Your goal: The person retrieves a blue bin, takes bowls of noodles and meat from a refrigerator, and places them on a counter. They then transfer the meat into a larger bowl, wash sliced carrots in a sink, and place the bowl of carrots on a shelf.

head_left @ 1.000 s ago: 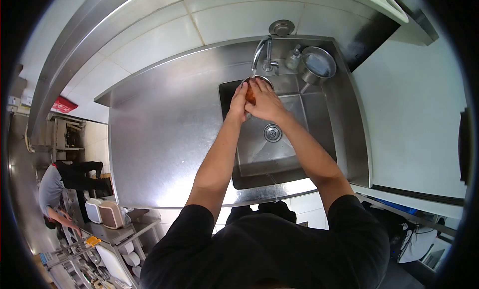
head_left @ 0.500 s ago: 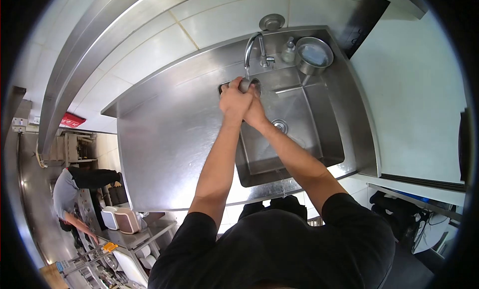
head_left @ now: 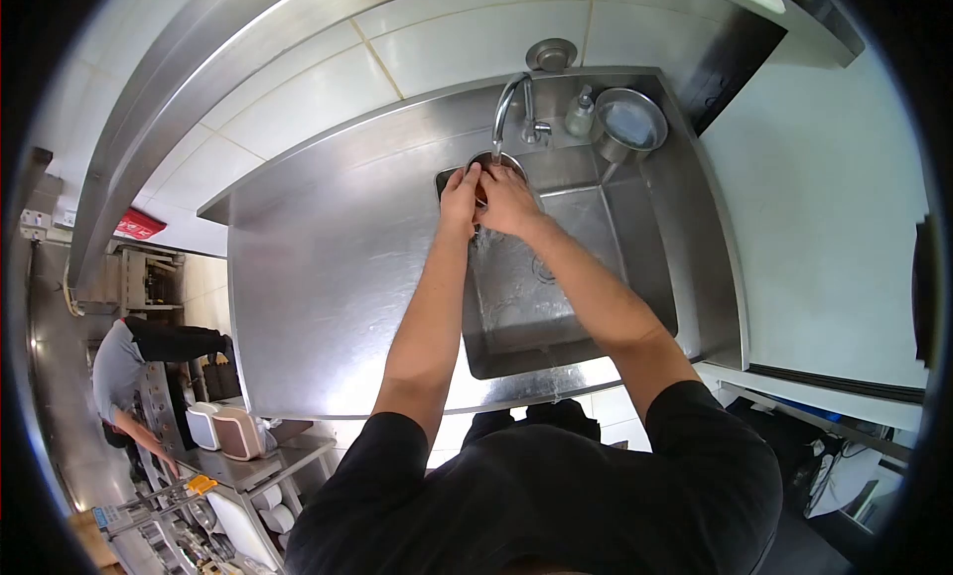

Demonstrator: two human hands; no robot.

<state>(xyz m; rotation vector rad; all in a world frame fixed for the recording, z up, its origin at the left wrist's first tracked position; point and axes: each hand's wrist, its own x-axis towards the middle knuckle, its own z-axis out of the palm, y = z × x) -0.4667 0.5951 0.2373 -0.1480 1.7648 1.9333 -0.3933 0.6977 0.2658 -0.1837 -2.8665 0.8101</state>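
Note:
Under the running faucet (head_left: 506, 109), both my hands are at a small round metal bowl (head_left: 513, 162) over the back left of the sink (head_left: 596, 277). My left hand (head_left: 460, 200) is closed on the bowl's near left side. My right hand (head_left: 509, 203) is closed at its near right side, with fingers bent over the rim; their tips are partly hidden. Water falls into the bowl and runs off below my hands into the basin. A small dark rectangular thing (head_left: 444, 183) lies beside my left hand at the sink's edge.
Behind the sink stand a soap pump bottle (head_left: 580, 114) and a metal pot (head_left: 629, 121) with cloudy liquid. A steel counter (head_left: 338, 277) extends left. A person in a grey shirt (head_left: 119, 372) bends near a rack at far left. A white panel (head_left: 824, 208) stands right.
The bowl has tipped so its opening faces up toward me, and water now spills into the sink. My right hand has shifted over its near rim, and my left hand has moved slightly lower.

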